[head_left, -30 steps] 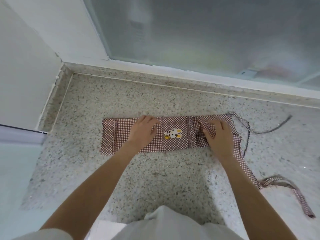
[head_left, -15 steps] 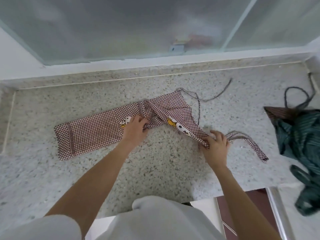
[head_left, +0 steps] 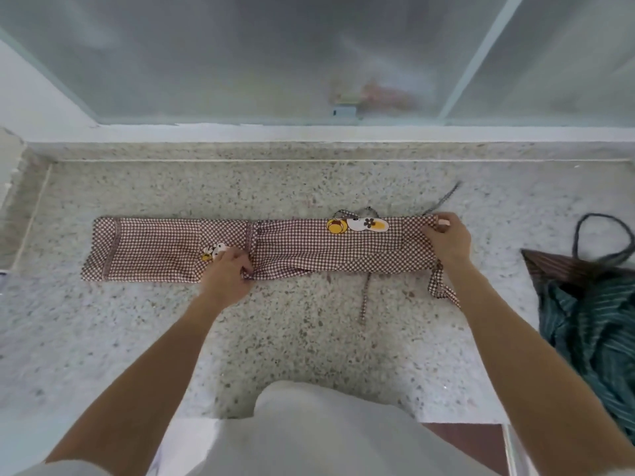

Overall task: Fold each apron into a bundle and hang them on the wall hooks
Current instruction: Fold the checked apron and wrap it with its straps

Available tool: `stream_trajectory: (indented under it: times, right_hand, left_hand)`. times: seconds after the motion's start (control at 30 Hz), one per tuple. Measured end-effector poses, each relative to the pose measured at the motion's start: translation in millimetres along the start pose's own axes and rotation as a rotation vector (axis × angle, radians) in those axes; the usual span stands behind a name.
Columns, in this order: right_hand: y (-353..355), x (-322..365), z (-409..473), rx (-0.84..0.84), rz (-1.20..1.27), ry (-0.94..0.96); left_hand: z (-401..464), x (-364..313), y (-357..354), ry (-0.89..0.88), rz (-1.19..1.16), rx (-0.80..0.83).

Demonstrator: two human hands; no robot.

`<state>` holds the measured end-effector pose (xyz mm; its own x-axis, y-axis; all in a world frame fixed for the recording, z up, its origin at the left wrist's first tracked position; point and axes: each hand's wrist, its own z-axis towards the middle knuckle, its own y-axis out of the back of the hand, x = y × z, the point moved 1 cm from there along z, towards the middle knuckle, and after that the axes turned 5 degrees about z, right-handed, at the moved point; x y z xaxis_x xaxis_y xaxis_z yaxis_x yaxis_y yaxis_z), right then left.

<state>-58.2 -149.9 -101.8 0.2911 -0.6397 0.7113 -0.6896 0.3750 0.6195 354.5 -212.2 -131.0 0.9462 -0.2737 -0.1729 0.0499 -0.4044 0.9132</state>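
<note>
A brown-and-white checked apron (head_left: 309,249) lies stretched in a long narrow strip across the speckled stone counter (head_left: 309,338). It bears a small cartoon patch near the middle and a larger one toward the right. My left hand (head_left: 228,273) pinches the near edge at the strip's middle. My right hand (head_left: 446,238) grips the strip's right end, fingers curled round the cloth. The apron's checked ties (head_left: 441,286) trail below my right wrist, and a thin tie (head_left: 364,297) runs toward me. A second apron (head_left: 591,317), dark green striped, lies bunched at the right edge.
A frosted glass window (head_left: 275,56) with a white sill runs along the back of the counter. A dark cord loop (head_left: 604,238) lies by the green apron. A white wall stands at the left. My white clothing fills the bottom of the view.
The apron's right half, bent toward me before, now lies pulled straight out to the right. My right hand moved up and right with the end. My left hand stays at the middle.
</note>
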Motion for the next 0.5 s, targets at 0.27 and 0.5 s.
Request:
stream_trajectory:
  times: [0.27,0.5]
  right_hand:
    - [-13,-20,-14,0.170,-0.103,0.142]
    - [-6,-20,-16,0.107,-0.099,0.343]
  left_hand:
    - [11,-43,-6,-0.238,0.003,-0.068]
    - [9,-50,-9,-0.331,-0.057,-0.123]
